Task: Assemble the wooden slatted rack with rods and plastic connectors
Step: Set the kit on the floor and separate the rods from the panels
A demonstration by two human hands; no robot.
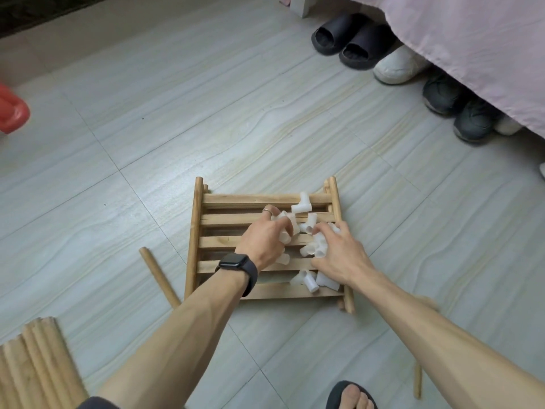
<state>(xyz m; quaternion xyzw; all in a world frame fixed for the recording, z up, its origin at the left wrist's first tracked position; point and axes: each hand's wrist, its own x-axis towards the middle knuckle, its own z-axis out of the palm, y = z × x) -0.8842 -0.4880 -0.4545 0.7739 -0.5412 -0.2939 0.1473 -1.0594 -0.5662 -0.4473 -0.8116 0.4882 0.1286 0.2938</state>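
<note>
A stack of wooden slatted panels point(230, 199) lies flat on the tiled floor in the middle. Several white plastic connectors point(302, 205) are scattered on top of it. My left hand point(262, 240), with a ring and a dark watch on the wrist, is curled over a few connectors at the panel's centre. My right hand point(339, 255) rests palm down with fingers spread over another cluster of connectors point(315, 246). More connectors point(309, 281) lie near the front slat. A loose wooden rod point(159, 276) lies left of the panels.
A bundle of wooden rods point(35, 367) sits at the bottom left. Another rod point(417, 385) lies at the lower right, near my sandalled foot point(354, 397). Several shoes and slippers point(354, 39) line a pink bedsheet point(472, 39) at top right. A red object point(11, 110) is at the left edge.
</note>
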